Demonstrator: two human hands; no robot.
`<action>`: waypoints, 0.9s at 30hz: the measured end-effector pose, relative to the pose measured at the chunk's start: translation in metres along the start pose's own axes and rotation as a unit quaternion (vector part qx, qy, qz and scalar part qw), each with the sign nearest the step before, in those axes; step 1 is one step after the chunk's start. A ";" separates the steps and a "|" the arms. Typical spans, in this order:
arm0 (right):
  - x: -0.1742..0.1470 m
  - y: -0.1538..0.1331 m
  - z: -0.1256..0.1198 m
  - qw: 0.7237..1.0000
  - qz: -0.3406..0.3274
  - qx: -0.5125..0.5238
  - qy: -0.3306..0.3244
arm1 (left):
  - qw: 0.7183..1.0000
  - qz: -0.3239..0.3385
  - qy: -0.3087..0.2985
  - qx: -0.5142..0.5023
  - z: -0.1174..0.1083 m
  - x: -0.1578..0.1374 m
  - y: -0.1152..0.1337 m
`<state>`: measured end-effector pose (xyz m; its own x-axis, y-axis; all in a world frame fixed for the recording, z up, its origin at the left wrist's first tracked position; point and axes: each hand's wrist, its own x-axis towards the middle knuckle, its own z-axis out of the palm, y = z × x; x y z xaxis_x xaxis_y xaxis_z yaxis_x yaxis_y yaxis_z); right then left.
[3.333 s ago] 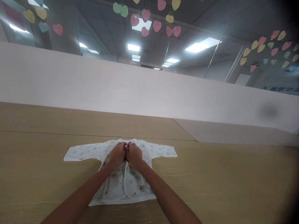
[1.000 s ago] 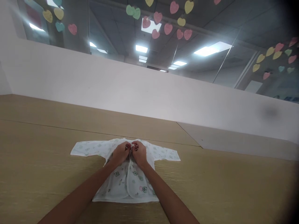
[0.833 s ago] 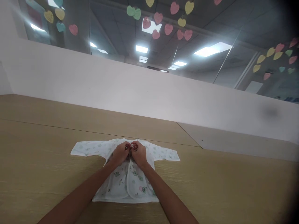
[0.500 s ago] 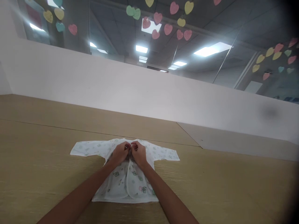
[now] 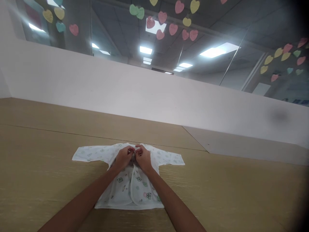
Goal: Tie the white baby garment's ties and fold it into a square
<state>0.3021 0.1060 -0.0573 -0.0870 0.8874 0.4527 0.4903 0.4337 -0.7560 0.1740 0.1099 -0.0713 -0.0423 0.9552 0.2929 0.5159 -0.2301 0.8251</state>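
Observation:
A small white baby shirt with a printed animal pattern lies spread flat, its sleeves stretched out to both sides and its front opening running down the middle. At the top of that opening, near the neckline, my left hand pinches the shirt's edge. Right beside it my right hand pinches the fabric too, the fingertips of both hands almost touching. Whatever small fastening may lie between the fingertips is too small to make out. The lower front edges overlap and curve apart at the hem.
The shirt lies on a wood-toned tabletop with thin seams. Behind it rises a low white wall, topped by a glass panel carrying heart-shaped paper notes. A grey panel adjoins the tabletop at the back right.
Both hands stay at the neckline with only slight finger movement; the right index finger is lifted a little. The shirt lies as before, and the view has shifted very slightly.

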 end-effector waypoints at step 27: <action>0.008 0.008 0.003 0.988 0.082 0.130 -0.003 | 0.997 -0.008 -0.005 0.080 -0.003 -0.007 0.013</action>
<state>0.3031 0.1167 -0.0611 -0.0301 0.9499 0.3112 0.2594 0.3081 -0.9153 0.1783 0.0993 -0.0608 -0.0434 0.9607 0.2742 0.6454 -0.1826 0.7417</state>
